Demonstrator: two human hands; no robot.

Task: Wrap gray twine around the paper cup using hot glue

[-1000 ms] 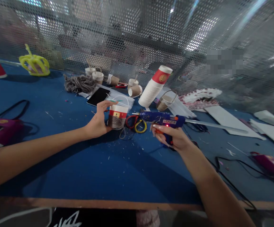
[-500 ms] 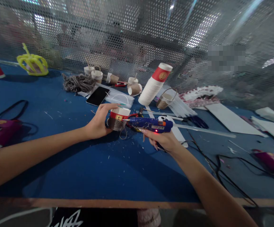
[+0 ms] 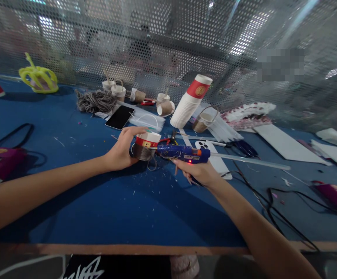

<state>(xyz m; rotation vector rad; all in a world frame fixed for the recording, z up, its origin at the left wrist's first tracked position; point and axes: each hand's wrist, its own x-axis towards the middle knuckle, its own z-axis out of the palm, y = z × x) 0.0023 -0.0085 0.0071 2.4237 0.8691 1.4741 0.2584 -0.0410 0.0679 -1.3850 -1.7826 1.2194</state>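
Paper cup clamped in my left hand, glue gun at its three o'clock gripped in my right hand, I'm apparently gluing, next needing steadiness.

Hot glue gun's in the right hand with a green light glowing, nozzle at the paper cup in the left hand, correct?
The light isn't green; the head view shows it red. The hot glue gun is in the right hand, nozzle at the paper cup in the left hand.
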